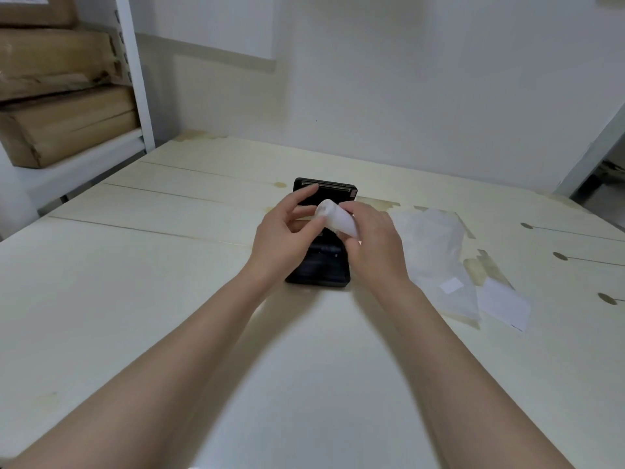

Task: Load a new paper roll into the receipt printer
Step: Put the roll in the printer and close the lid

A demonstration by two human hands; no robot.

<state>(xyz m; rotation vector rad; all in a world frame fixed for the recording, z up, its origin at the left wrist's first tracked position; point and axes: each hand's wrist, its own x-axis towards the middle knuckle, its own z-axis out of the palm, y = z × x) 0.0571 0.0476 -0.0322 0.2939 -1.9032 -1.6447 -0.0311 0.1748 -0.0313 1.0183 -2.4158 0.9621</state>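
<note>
A small black receipt printer (321, 269) lies on the pale wooden table (169, 265), its lid (333, 191) raised at the far end. Above it, both hands hold a white paper roll (336, 220), tilted with one round end facing up and to the left. My right hand (372, 242) wraps around the roll's body from the right. My left hand (287, 235) pinches the roll's near-left end with thumb and fingers, the index finger stretched toward the lid. Hands and roll hide the printer's paper bay.
A crumpled clear plastic wrapper (436, 255) and a white slip of paper (504, 304) lie on the table to the right of the printer. A white shelf post (135, 72) with stacked cardboard boxes (61, 96) stands at the back left. A white wall runs behind the table.
</note>
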